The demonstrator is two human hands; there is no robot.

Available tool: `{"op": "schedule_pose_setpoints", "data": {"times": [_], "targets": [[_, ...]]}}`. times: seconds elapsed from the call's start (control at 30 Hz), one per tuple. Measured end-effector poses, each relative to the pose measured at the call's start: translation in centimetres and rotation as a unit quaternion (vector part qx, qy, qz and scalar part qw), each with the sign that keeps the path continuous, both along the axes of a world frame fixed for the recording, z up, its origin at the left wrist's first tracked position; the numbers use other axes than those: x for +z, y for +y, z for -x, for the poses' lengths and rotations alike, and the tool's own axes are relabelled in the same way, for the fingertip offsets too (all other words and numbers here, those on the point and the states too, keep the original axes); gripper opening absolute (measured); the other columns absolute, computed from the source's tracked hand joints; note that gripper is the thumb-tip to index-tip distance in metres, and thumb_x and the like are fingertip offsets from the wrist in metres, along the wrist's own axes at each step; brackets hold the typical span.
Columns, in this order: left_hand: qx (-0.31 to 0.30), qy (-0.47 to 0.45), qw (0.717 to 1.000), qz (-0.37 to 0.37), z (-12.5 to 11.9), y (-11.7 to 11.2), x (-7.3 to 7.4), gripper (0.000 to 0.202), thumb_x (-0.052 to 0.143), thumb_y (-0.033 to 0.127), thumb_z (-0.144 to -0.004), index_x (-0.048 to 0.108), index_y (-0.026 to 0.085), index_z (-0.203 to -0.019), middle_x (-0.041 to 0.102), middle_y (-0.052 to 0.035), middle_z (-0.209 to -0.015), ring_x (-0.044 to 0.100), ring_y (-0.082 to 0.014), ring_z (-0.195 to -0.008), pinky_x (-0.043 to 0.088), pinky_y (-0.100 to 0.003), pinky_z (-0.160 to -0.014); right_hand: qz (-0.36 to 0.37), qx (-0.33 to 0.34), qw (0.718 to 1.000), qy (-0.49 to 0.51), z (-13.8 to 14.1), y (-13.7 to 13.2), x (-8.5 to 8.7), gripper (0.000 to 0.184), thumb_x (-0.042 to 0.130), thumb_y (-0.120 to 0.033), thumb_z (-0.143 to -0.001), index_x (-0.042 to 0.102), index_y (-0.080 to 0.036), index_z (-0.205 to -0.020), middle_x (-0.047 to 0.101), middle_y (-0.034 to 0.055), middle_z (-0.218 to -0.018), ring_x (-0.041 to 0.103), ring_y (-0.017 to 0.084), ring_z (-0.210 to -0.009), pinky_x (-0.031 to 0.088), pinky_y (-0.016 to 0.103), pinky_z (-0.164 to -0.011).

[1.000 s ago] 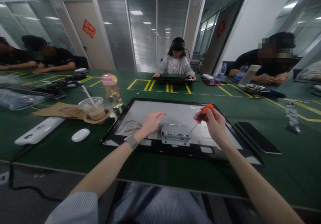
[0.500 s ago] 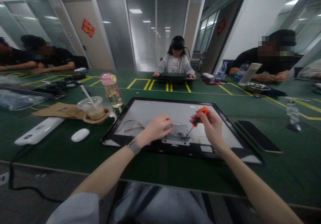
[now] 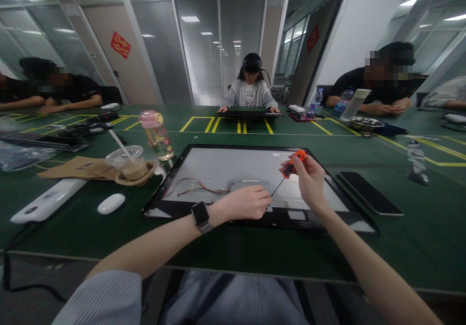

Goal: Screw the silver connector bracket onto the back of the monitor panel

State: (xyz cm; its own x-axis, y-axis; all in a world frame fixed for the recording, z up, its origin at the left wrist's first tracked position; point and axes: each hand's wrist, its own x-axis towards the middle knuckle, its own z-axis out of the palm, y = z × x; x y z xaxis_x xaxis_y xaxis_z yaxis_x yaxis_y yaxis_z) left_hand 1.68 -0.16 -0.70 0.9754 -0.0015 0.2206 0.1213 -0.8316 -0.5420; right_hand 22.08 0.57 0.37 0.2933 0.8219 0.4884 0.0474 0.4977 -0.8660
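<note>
In my right hand [image 3: 311, 179] is a screwdriver [image 3: 290, 168] with an orange and black handle, its thin shaft slanting down to the left. My left hand [image 3: 251, 202], with a watch on its wrist, reaches across the metal bracket [image 3: 247, 185]. Its fingers are pinched together by the screwdriver's tip; what they hold, if anything, is hidden. Both hands are over a display panel [image 3: 204, 162] with a grey back and black frame, lying flat on the table. Thin coloured wires [image 3: 192, 182] run over the panel's left part to the bracket.
Left of the panel are a plastic cup [image 3: 133, 162] in a cardboard holder, a pink-lidded bottle [image 3: 157, 138], a white mouse [image 3: 111, 203] and a white device [image 3: 49, 201]. A phone [image 3: 369, 193] lies to the right. Across the green table [image 3: 233, 250] sit several people.
My left hand has moved right and down, to the screwdriver's tip, baring more of the wires and bracket. The screwdriver stays in my right hand. The view has shifted slightly.
</note>
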Motion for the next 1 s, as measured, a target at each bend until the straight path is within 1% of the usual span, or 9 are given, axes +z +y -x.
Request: {"op": "schedule_pose_setpoints", "data": {"times": [0.2,0.37,0.53,0.67,0.77,0.87,0.93,0.97,1.0], "targets": [[-0.024,0.044,0.998,0.029,-0.4,0.4,0.7,0.027,0.052,0.006,-0.097,0.070,0.014,-0.079,0.071,-0.0100,-0.094,0.060,-0.0184,-0.086,0.044,-0.033,-0.076,0.003,0.008,1.000,0.005,0.0,0.0,0.0,0.028,0.071,-0.049,-0.085,0.065,-0.021,-0.087,0.071,0.0022,-0.069,0.070,0.019,-0.059,0.058,0.032,-0.054],[-0.048,0.054,0.997,0.022,-0.9,0.5,0.8,0.019,0.062,0.007,-0.092,0.071,0.013,-0.077,0.071,-0.0103,-0.091,0.062,-0.0191,-0.085,0.045,-0.033,-0.075,0.002,0.012,1.000,0.011,0.0,0.0,0.0,0.028,0.072,-0.048,-0.084,0.066,-0.021,-0.086,0.071,0.0020,-0.069,0.069,0.018,-0.058,0.057,0.031,-0.053],[-0.026,0.051,0.998,0.014,-1.0,0.2,0.4,0.017,0.062,0.009,-0.093,0.072,0.013,-0.080,0.071,-0.0089,-0.090,0.063,-0.0185,-0.086,0.046,-0.031,-0.075,0.000,0.015,1.000,0.013,0.2,0.1,0.0,0.030,0.073,-0.049,-0.084,0.066,-0.020,-0.086,0.071,0.0022,-0.068,0.070,0.018,-0.058,0.058,0.031,-0.053],[0.001,0.032,0.999,0.023,-1.0,-0.5,0.6,0.015,0.065,0.008,-0.091,0.069,0.013,-0.077,0.070,-0.0086,-0.086,0.063,-0.0192,-0.084,0.046,-0.032,-0.074,-0.004,0.024,0.999,0.023,0.4,-0.1,0.0,0.029,0.073,-0.047,-0.085,0.066,-0.019,-0.090,0.072,0.0021,-0.069,0.072,0.018,-0.058,0.059,0.030,-0.053],[0.041,-0.002,0.998,0.048,-0.5,-0.5,1.1,0.014,0.063,0.010,-0.093,0.067,0.014,-0.080,0.068,-0.0079,-0.084,0.062,-0.0199,-0.083,0.046,-0.033,-0.075,-0.008,0.023,0.999,0.027,0.4,-0.3,0.0,0.030,0.072,-0.048,-0.086,0.065,-0.020,-0.094,0.073,0.0021,-0.070,0.072,0.018,-0.057,0.059,0.031,-0.052],[0.120,-0.066,0.985,0.101,1.3,0.9,1.2,0.010,0.059,0.012,-0.095,0.068,0.014,-0.091,0.068,-0.0072,-0.088,0.062,-0.0194,-0.085,0.046,-0.031,-0.075,-0.018,0.025,0.999,0.028,0.3,-0.4,0.1,0.030,0.071,-0.048,-0.087,0.062,-0.021,-0.097,0.074,0.0019,-0.072,0.072,0.018,-0.057,0.060,0.032,-0.053],[0.198,-0.139,0.957,0.161,3.2,2.7,0.7,0.015,0.057,0.018,-0.098,0.069,0.014,-0.092,0.070,-0.0075,-0.090,0.063,-0.0198,-0.085,0.047,-0.032,-0.077,-0.024,0.026,0.999,0.025,0.3,-0.6,0.2,0.029,0.071,-0.047,-0.088,0.061,-0.021,-0.097,0.074,0.0020,-0.072,0.073,0.019,-0.058,0.061,0.033,-0.054],[0.239,-0.183,0.931,0.204,4.3,3.7,0.3,0.016,0.055,0.020,-0.099,0.070,0.014,-0.096,0.071,-0.0075,-0.092,0.064,-0.0197,-0.087,0.048,-0.031,-0.078,-0.026,0.028,0.999,0.022,0.3,-0.6,0.2,0.028,0.070,-0.046,-0.088,0.061,-0.021,-0.097,0.074,0.0022,-0.072,0.073,0.019,-0.059,0.061,0.033,-0.055],[0.281,-0.221,0.899,0.253,5.4,4.7,-0.1,0.018,0.055,0.020,-0.099,0.071,0.014,-0.098,0.072,-0.0074,-0.094,0.065,-0.0190,-0.088,0.048,-0.030,-0.078,-0.027,0.030,0.999,0.019,0.4,-0.7,0.2,0.027,0.070,-0.045,-0.089,0.061,-0.021,-0.097,0.074,0.0023,-0.073,0.073,0.019,-0.060,0.061,0.033,-0.055]]}}
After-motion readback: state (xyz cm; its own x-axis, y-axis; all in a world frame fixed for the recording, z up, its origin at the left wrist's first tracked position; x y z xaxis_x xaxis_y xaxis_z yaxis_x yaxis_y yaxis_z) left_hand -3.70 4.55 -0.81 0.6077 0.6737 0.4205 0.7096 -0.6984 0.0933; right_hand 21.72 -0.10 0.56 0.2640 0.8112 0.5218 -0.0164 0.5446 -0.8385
